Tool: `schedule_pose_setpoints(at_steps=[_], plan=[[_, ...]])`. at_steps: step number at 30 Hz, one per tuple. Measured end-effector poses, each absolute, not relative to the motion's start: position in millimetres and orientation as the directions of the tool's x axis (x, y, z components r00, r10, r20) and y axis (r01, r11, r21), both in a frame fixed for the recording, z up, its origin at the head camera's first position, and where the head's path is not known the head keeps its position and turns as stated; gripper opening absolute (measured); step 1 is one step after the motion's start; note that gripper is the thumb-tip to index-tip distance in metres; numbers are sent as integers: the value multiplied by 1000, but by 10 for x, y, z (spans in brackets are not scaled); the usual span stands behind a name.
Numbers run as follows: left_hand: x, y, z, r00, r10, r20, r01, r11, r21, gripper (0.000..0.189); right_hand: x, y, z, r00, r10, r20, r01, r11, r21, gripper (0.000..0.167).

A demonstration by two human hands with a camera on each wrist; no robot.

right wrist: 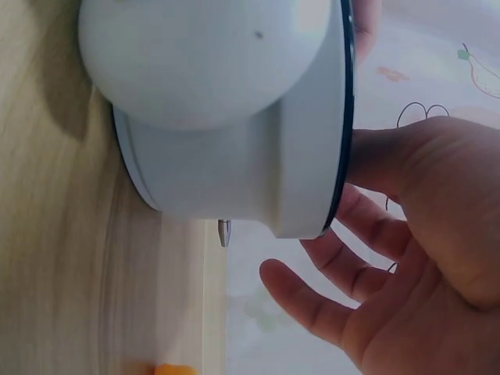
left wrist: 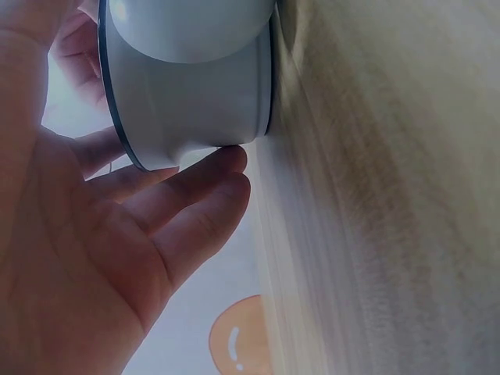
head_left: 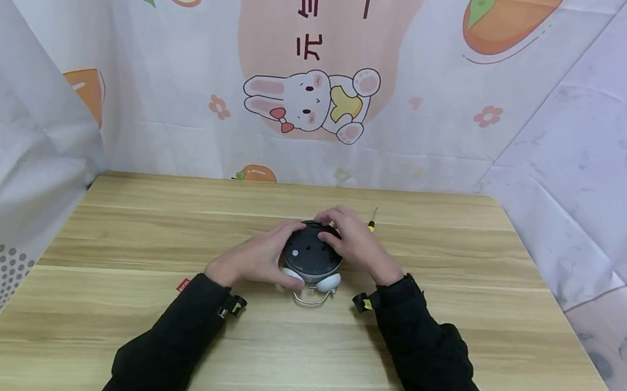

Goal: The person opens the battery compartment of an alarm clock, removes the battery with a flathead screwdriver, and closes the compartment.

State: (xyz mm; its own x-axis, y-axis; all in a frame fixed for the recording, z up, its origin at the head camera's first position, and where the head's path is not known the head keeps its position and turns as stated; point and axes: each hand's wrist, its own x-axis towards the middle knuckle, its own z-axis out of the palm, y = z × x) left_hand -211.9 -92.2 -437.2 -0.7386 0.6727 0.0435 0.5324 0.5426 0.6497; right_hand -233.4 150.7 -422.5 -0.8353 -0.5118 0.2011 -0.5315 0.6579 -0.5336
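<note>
A clock (head_left: 312, 252) lies back-up near the middle of the desk's (head_left: 457, 272) far edge. The left hand (head_left: 260, 258) curls round its side; the right hand (head_left: 352, 238) pinches its rim. Uneven pressure could skid it, or a knuckle knock the nearby screwdriver (head_left: 371, 226). Room opens toward both side edges.

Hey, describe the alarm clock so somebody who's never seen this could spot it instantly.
On the wood-grain table, look past the middle, toward the far edge. Between the left hand and the right hand lies the twin-bell alarm clock, black side up. Unlike the slim screwdriver nearby, it is round, with two white bells and a wire handle.
</note>
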Motion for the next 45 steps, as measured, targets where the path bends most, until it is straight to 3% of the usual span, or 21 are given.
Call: schedule_pose_setpoints(at_steps=[16,35,45], plan=[[-2129,-918,-4380,-753,658,10,519,586,623,120,-2347,1538,-4205,-801,-562,206,-585,664,-465,30],[-2133,-891,-4434,-784,620,25,526,644,556,120,-2341,1545,-4179,-799,-557,228,-596,682,-424,23],[-2131,-894,-4429,-800,600,12,514,675,529,122,-2353,1613,-4135,-842,-495,213,-530,686,-499,22]])
